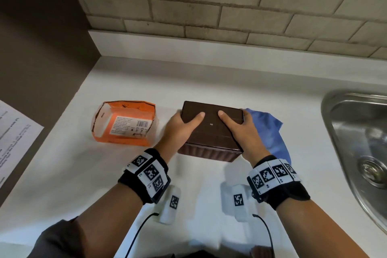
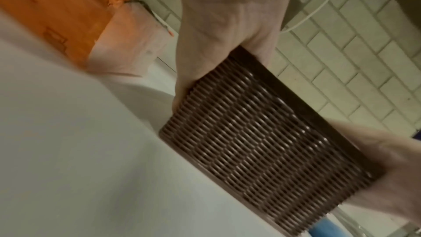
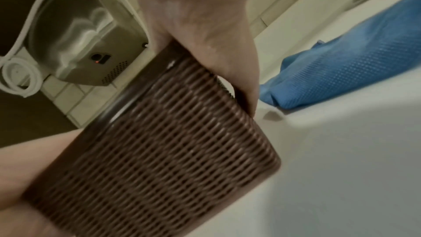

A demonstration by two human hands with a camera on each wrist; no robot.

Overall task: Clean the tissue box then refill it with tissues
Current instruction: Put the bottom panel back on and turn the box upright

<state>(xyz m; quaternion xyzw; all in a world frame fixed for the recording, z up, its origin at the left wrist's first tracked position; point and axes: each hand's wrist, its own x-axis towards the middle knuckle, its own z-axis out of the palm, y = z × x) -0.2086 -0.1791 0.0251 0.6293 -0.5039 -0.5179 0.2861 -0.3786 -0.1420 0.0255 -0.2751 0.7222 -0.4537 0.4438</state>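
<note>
Both hands clasp the brown woven tissue box (image 1: 211,130) at its ends, left hand (image 1: 180,126) and right hand (image 1: 244,130) with thumbs laid across its flat face | box on the white countertop (image 1: 209,77) (weave shows on its side wall) | orange tissue pack (image 1: 123,124) left of it, apart | blue cloth (image 1: 270,132) just right

We cannot read the print on the orange tissue pack (image 1: 125,124). The sink (image 1: 343,123) at the counter's right edge and the paper sheet (image 1: 14,132) are cut off. Both wrist views are blurred.
</note>
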